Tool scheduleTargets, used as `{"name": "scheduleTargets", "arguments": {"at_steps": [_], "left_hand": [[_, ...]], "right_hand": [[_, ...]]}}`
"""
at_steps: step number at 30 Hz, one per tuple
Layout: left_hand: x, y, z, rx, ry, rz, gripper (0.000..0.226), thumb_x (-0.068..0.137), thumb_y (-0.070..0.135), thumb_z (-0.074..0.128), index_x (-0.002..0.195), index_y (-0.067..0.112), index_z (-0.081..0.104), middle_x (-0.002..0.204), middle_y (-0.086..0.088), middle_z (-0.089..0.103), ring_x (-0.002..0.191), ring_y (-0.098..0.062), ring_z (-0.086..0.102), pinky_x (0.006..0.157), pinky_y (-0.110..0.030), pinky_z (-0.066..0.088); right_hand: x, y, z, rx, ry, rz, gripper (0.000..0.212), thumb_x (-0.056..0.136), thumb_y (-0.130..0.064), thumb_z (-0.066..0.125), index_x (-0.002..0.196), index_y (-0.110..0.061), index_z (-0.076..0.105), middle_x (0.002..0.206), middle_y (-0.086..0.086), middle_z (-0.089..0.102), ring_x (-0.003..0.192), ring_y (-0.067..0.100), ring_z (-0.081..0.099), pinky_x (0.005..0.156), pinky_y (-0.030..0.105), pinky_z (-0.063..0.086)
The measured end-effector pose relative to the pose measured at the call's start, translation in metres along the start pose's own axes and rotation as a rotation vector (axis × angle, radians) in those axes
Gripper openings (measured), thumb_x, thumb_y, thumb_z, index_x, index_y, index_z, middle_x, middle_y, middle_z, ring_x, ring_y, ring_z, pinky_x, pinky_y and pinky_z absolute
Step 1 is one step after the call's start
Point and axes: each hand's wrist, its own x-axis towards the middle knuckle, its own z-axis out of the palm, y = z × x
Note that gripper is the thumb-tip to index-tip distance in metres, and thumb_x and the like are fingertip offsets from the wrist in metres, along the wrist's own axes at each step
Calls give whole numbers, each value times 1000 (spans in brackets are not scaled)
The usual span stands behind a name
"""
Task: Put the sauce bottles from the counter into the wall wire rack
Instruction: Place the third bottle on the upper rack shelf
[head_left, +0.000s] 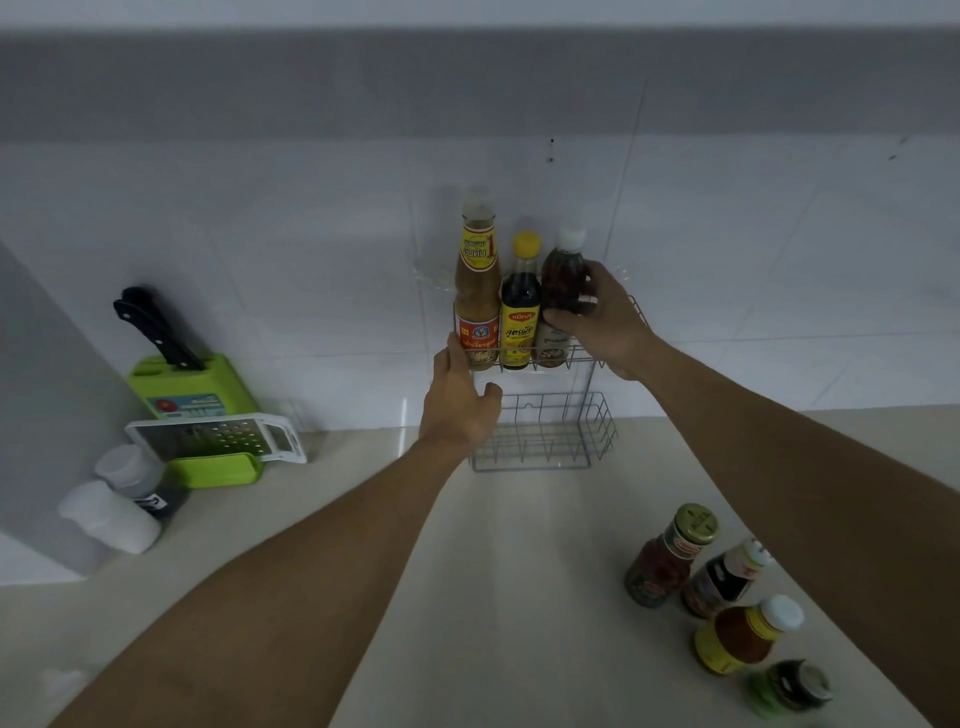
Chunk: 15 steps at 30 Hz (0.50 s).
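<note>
A grey wire rack (597, 415) with two tiers hangs on the tiled wall. Its upper tier holds a tall tan sauce bottle (477, 291), a dark bottle with a yellow cap (519, 306) and a dark bottle with a white cap (563, 280). My right hand (608, 325) is shut around the white-capped bottle, which stands in the tier. My left hand (460, 400) grips the upper tier's front left corner, by the tan bottle. The lower tier is bare. Several more sauce bottles (670, 558) stand on the counter at the lower right.
At the left, a green knife block (192, 384) with a black-handled knife, a white grater (218, 434) on a green tray, and two white-capped jars (111, 512). The beige counter (519, 571) runs to the tiled wall.
</note>
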Motion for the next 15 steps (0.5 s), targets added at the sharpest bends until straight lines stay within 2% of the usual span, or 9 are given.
{"name": "scheduleTargets", "arguments": {"at_steps": [3,6,9,12,15], "left_hand": [[1,0,-1,5,-11,7,85,94,22,62,159,14,9,153,-6,31,133,-25,45,107,-33,40],[0,2,-2,5,-21,4,86,93,21,62,159,15,7,155,-6,29,135,-25,44,109,-34,39],[0,2,-1,1,-34,6,88,92,20,63,159,15,7,156,-6,28,136,-25,42,110,-36,39],[0,1,1,-40,-37,-7,92,90,17,65,159,15,4,158,-7,25,139,-27,39,112,-39,38],[-5,3,9,-137,-8,-99,101,89,15,66,158,12,-8,164,-8,12,145,-31,31,116,-40,34]], "right_hand": [[-1,4,0,19,25,-8,67,81,-10,78,137,-26,46,135,8,54,121,29,57,99,50,52],[-1,4,2,17,28,-13,68,82,-9,77,140,-23,43,135,5,54,124,28,56,101,49,50],[-3,3,3,6,35,5,67,85,-8,75,142,-16,41,123,-10,53,127,28,53,102,45,49],[-6,2,4,-30,27,17,66,85,-8,74,143,-13,42,114,-23,48,130,26,50,107,47,46],[-13,-1,0,-72,19,23,72,85,-17,76,146,-16,37,139,-7,50,136,23,44,112,47,40]]}}
